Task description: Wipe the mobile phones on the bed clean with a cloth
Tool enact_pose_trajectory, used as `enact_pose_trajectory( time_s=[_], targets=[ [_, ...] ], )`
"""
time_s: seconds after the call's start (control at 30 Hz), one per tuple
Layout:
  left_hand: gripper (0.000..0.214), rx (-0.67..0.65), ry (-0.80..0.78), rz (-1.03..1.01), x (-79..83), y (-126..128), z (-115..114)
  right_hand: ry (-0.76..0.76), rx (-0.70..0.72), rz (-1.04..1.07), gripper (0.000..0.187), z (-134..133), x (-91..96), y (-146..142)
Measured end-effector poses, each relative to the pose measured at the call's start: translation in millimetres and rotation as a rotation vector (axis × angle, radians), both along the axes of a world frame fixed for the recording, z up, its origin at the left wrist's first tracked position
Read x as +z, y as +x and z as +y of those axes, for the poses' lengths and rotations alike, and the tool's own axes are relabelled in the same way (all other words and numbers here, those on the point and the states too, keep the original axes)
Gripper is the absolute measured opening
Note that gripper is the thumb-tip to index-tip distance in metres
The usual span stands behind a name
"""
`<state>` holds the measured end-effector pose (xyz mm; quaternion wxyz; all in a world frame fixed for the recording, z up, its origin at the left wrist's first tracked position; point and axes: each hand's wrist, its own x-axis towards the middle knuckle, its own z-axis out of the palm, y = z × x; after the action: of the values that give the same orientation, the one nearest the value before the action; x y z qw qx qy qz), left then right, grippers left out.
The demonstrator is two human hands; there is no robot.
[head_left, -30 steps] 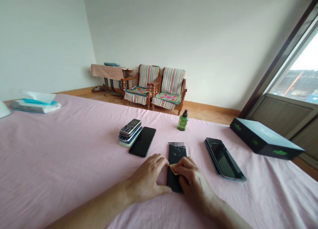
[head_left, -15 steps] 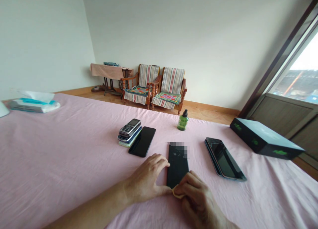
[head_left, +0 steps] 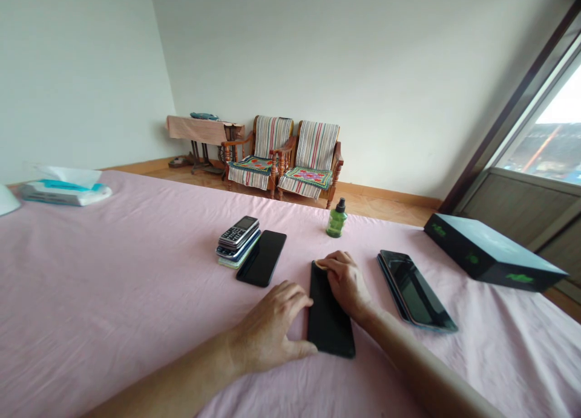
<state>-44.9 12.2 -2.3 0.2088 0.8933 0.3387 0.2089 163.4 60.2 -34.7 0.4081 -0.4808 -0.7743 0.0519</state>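
Observation:
A black phone (head_left: pixel 327 318) lies flat on the pink cloth in front of me. My left hand (head_left: pixel 272 333) rests against the phone's left edge, fingers spread and curved, steadying it. My right hand (head_left: pixel 345 279) is at the phone's far end, its fingers closed on a small yellowish cloth (head_left: pixel 320 265) pressed onto the screen.
A stack of old phones (head_left: pixel 237 242) and a black phone (head_left: pixel 262 257) lie to the left. Two stacked phones (head_left: pixel 415 291) lie at the right, beside a dark box (head_left: pixel 490 251). A green bottle (head_left: pixel 336 219) stands behind. A tissue pack (head_left: pixel 63 188) sits far left.
My right hand slid with the small cloth from the phone's middle to its near end, then up to its far end. The left hand stayed in place.

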Motion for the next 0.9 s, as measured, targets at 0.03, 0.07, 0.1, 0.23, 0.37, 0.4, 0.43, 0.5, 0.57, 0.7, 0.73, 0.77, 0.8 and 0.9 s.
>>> enact_pose_trajectory(
  time_s=[0.03,0.07,0.1,0.23,0.37,0.4,0.43,0.5,0.57,0.7,0.73,0.77,0.8,0.9],
  targets=[
    [0.06,-0.001,0.002,0.002,-0.3,-0.1,0.1,-0.002,0.014,-0.006,0.041,2.6,-1.2,-1.5],
    [0.06,-0.003,0.003,0.006,-0.5,-0.2,0.2,-0.006,0.028,-0.013,0.042,3.8,-1.9,-2.8],
    [0.06,-0.004,0.005,0.009,-0.7,-0.3,0.3,-0.01,0.041,-0.019,0.042,3.7,-2.0,-4.1],
    [0.057,-0.007,0.006,0.012,0.9,-0.6,-0.3,-0.028,0.086,-0.043,0.044,-7.3,2.1,-7.8],
    [0.055,0.01,-0.021,-0.013,6.4,-0.2,-2.3,-0.043,0.127,-0.054,0.044,-28.5,6.6,-11.8],
    [0.053,0.023,-0.032,-0.019,7.6,-0.1,-2.8,-0.047,0.14,-0.049,0.045,-34.0,7.1,-12.6],
    [0.051,0.04,-0.042,-0.025,8.4,0.0,-3.2,-0.055,0.155,-0.042,0.045,-39.3,7.4,-13.3],
    [0.051,0.074,-0.061,-0.036,8.4,0.1,-3.6,-0.078,0.18,-0.028,0.044,-48.8,7.9,-14.2],
    [0.053,0.088,-0.074,-0.051,6.6,0.0,-3.3,-0.1,0.195,-0.017,0.044,-56.4,8.8,-14.8],
    [0.073,0.054,-0.09,-0.078,1.8,-1.2,-1.3,-0.12,0.208,0.002,0.045,-67.3,12.3,-16.9],
    [0.079,0.042,-0.093,-0.078,1.1,-1.7,-0.8,-0.121,0.21,0.007,0.045,-69.7,13.2,-17.7],
    [0.084,0.029,-0.095,-0.075,0.7,-2.2,-0.4,-0.121,0.213,0.012,0.044,-71.9,14.0,-18.5],
    [0.086,0.018,-0.095,-0.071,0.4,-2.6,-0.2,-0.12,0.218,0.019,0.043,-74.1,14.5,-19.3],
    [0.089,-0.014,-0.081,-0.064,-0.1,-3.8,0.2,-0.139,0.235,0.034,0.044,-80.1,14.2,-21.0]
  ],
)
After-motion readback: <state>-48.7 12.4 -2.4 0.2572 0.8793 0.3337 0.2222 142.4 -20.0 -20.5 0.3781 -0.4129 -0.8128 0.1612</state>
